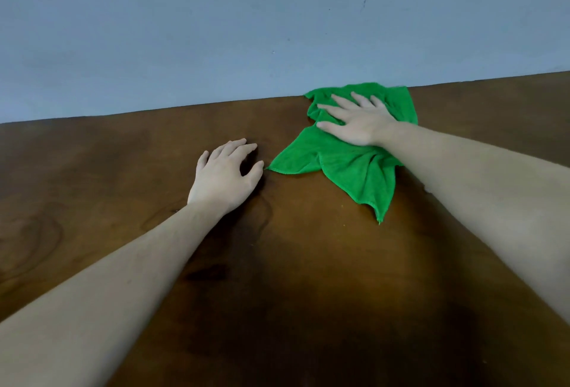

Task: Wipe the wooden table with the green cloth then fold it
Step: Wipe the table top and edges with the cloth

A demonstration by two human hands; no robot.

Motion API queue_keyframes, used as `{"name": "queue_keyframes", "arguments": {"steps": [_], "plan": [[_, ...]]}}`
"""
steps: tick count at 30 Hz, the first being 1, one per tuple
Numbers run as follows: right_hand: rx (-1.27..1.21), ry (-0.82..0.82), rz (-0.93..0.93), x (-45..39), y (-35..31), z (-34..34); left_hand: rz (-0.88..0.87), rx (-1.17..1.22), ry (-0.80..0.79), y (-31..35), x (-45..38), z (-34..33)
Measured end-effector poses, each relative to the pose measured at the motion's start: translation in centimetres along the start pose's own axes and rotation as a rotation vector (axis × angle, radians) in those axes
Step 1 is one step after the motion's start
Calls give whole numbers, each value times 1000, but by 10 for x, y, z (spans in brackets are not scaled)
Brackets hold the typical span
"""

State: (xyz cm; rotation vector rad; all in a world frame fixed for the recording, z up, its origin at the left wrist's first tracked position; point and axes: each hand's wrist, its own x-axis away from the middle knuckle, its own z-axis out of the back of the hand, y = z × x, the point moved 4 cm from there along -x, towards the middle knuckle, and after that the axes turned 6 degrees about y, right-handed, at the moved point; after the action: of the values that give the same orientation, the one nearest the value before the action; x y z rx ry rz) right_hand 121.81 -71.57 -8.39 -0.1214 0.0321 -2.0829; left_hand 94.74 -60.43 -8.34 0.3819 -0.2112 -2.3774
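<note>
So in the head view the right hand is pressing flat, fingers spread, on the green cloth, which is lying rumpled near the far edge of the wooden table. The left hand is resting open, holding nothing. Looks like wiping's underway; folding's not started, 1 step left.

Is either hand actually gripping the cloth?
No. The right hand presses flat on the green cloth near its far edge; the left hand rests empty on the wooden table.
</note>
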Motion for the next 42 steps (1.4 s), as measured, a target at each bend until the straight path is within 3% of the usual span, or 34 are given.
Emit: {"name": "queue_keyframes", "arguments": {"steps": [9,22,26,33,42], "plan": [[32,22,123,117,-62,-17,-32,-18,-60,8,22,8],[4,22,309,337,-119,-32,-132,-38,-183,40,200,34],[-22,45,235,373,-95,-32,-170,-44,-174,47,242,40],[20,-9,-113,389,-88,-34,-198,-45,-157,52,292,50],[7,84,67,456,-88,-39,-203,-11,-152,52,302,53]]}}
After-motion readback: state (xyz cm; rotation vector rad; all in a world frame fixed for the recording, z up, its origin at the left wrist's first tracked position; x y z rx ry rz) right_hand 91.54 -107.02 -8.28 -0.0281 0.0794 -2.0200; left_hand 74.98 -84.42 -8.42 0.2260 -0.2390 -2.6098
